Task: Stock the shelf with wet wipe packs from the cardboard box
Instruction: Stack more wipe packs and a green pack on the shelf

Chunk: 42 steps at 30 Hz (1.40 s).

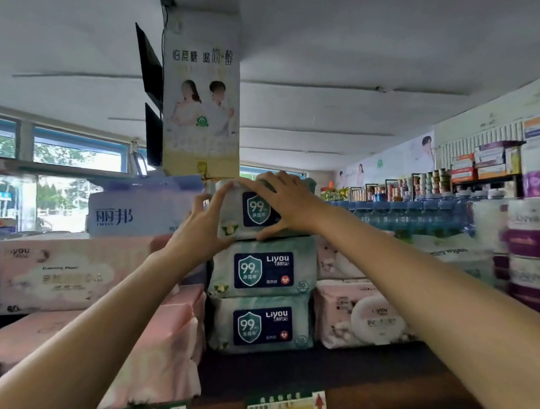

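Three pale green wet wipe packs with dark blue "99" labels stand stacked on the dark shelf [299, 374]. The top pack [238, 211] lies on the middle pack [262, 269], which lies on the bottom pack [260, 325]. My left hand [202, 225] holds the top pack's left end, thumb under, fingers reaching its upper corner. My right hand [281, 201] grips the same pack over its front, fingers on the top edge and thumb at the lower edge. The cardboard box is out of sight.
Pink tissue packs [163, 345] fill the shelf left of the stack, with a larger pink pack [66, 272] and a blue-white box [134, 212] behind. Pink wipe packs [358, 314] sit on the right. A poster-covered pillar [200, 93] rises behind. Price tags [285, 405] line the shelf edge.
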{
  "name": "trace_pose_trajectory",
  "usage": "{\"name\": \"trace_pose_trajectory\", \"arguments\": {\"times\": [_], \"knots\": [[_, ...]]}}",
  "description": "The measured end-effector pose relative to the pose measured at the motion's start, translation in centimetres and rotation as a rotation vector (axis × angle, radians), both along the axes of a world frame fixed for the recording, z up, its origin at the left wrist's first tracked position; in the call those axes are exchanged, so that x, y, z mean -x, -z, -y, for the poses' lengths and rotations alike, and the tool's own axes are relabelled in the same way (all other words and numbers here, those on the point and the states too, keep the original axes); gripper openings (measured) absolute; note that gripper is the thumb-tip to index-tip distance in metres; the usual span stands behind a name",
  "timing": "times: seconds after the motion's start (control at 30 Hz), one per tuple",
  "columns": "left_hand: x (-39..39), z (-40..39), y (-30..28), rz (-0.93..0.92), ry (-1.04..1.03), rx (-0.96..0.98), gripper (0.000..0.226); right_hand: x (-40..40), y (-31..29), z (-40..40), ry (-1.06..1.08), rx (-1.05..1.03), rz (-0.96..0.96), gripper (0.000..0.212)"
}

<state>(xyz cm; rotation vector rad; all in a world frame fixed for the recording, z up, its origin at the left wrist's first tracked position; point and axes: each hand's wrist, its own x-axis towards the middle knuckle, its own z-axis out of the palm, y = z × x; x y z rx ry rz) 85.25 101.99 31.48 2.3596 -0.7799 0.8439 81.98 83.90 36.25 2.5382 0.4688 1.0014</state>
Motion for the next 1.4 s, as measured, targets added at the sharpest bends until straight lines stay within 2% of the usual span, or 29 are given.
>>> {"name": "trace_pose_trajectory", "arguments": {"times": [0.3, 0.53, 0.63, 0.83, 1.0, 1.17, 1.4], "knots": [[2.4, -0.2, 0.4, 0.073, -0.063, 0.013, 0.086, 2.6, 0.3, 0.9, 0.111, -0.021, 0.079, 0.104], [3.1, -0.2, 0.8, 0.225, -0.127, -0.069, 0.092, 2.8, 0.6, 0.9, 0.114, -0.048, 0.076, 0.100], [3.1, 0.9, 1.2, 0.155, -0.094, -0.052, 0.097, 2.5, 1.1, 1.0, 0.142, -0.094, 0.030, 0.105], [1.3, 1.5, 1.3, 0.050, -0.105, 0.116, 0.104, 0.5, 0.7, 1.3, 0.140, -0.160, 0.020, 0.100], [-0.2, 1.8, 1.0, 0.032, -0.159, 0.083, 0.101, -2.8, 0.6, 1.4, 0.248, -0.166, -0.008, 0.098], [-1.3, 2.2, 1.0, -0.082, -0.131, 0.017, 0.086, -5.0, 0.8, 0.3, 0.264, -0.155, 0.021, 0.092], [-0.7, 3.1, 1.3, -0.038, -0.226, -0.067, 0.062, -4.2, 0.8, 1.2, 0.210, -0.210, -0.019, 0.099]]}}
